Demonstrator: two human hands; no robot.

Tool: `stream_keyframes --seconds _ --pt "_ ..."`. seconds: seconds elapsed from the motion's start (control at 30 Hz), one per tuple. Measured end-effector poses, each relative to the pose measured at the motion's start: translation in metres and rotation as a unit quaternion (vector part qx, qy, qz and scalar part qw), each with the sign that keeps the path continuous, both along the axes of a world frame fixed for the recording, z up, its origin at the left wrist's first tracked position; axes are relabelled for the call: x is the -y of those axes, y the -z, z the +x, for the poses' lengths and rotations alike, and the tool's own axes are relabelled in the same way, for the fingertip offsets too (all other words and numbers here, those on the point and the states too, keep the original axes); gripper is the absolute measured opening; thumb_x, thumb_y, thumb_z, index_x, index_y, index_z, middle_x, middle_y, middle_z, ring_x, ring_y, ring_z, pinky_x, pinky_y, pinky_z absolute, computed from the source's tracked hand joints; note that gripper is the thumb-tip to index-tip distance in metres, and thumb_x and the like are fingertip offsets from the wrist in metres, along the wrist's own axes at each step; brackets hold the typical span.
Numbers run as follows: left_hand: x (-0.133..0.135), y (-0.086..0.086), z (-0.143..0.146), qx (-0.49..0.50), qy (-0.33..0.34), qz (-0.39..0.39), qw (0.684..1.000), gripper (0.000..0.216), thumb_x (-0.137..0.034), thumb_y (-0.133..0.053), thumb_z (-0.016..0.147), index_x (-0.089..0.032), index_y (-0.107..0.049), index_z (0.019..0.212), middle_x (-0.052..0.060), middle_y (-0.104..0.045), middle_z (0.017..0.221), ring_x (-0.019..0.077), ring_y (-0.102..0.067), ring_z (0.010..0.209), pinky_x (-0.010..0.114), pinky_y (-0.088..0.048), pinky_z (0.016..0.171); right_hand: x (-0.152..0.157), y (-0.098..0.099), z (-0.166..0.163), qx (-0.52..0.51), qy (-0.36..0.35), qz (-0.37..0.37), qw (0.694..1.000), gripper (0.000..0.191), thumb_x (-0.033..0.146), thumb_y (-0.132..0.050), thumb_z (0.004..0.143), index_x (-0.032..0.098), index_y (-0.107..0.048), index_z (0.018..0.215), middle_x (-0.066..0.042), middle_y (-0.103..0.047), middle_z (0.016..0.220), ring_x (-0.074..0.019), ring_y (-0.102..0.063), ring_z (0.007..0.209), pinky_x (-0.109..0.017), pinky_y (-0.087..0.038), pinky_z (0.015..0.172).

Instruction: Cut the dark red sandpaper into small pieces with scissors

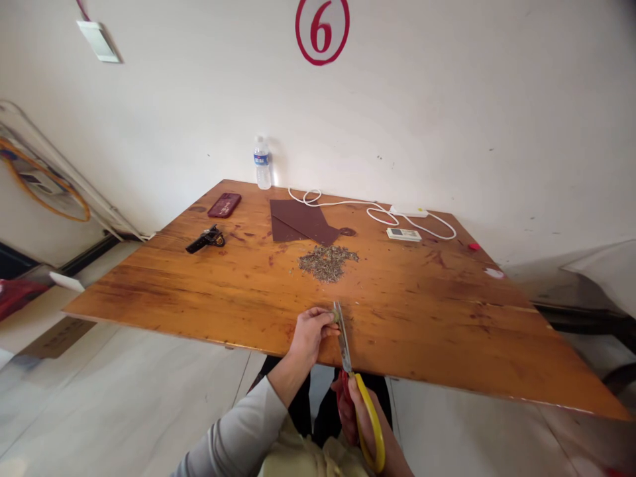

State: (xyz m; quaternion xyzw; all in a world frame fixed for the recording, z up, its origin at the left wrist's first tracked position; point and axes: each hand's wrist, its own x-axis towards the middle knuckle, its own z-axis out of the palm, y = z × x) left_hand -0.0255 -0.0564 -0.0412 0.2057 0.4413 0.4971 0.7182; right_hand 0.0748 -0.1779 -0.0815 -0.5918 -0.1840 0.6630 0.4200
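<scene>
My left hand (311, 331) rests on the near edge of the wooden table (199, 291), its fingers pinched on a small greenish piece (335, 317) held against the scissor blades. My right hand (368, 417) grips the yellow handles of a pair of scissors (344, 341), whose blades point away from me over the table edge. Further in, a heap of small grey-green cut bits (328, 262) lies on the table, with dark brown sheets (301, 220) just behind it.
A water bottle (262, 163) stands at the far edge by the wall. A dark red phone (224, 205) and a black tool (205, 240) lie at far left. A white cable (377, 211) and small white device (403, 234) lie at far right.
</scene>
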Motion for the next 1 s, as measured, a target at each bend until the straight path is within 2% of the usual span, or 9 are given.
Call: stream_keyframes --seconds 0.2,0.43,0.7,1.0 --pt "0.000 0.000 0.000 -0.009 0.001 -0.002 1.000 0.021 -0.016 -0.083 0.052 -0.012 -0.063 0.057 0.001 -0.062 0.054 0.0112 -0.060 0.045 0.023 -0.054 0.052 0.002 -0.005 0.000 0.026 -0.014 0.006 1.000 0.087 0.097 -0.063 0.040 0.017 -0.061 0.074 0.014 -0.034 0.041 -0.0026 -0.025 0.032 -0.017 -0.019 0.029" --pt "-0.001 0.001 -0.001 -0.010 0.005 -0.002 1.000 0.022 -0.017 -0.085 0.053 -0.012 -0.063 0.057 0.001 -0.061 0.053 0.0121 -0.061 0.048 0.024 -0.054 0.051 0.004 -0.007 0.002 0.036 -0.024 -0.006 0.999 0.081 0.098 -0.061 0.042 0.021 -0.053 0.064 0.015 -0.027 0.038 -0.0021 -0.018 0.033 -0.017 -0.014 0.029" --pt "-0.001 -0.001 -0.002 -0.001 0.025 -0.003 1.000 0.022 -0.014 -0.084 0.052 -0.012 -0.063 0.057 0.000 -0.061 0.054 0.0127 -0.062 0.048 0.026 -0.057 0.054 0.003 0.002 0.007 0.011 -0.018 0.007 1.000 0.087 0.096 -0.063 0.044 0.016 -0.063 0.077 0.012 -0.039 0.042 -0.0034 -0.027 0.032 -0.017 -0.020 0.030" --pt "-0.002 -0.001 -0.002 -0.010 0.027 -0.009 1.000 0.021 -0.011 -0.082 0.053 -0.012 -0.062 0.057 0.000 -0.061 0.054 0.0131 -0.062 0.047 0.026 -0.056 0.052 0.005 -0.006 0.011 0.042 -0.030 -0.009 0.999 0.082 0.097 -0.062 0.041 0.020 -0.056 0.068 0.015 -0.029 0.040 -0.0021 -0.020 0.033 -0.018 -0.014 0.031"
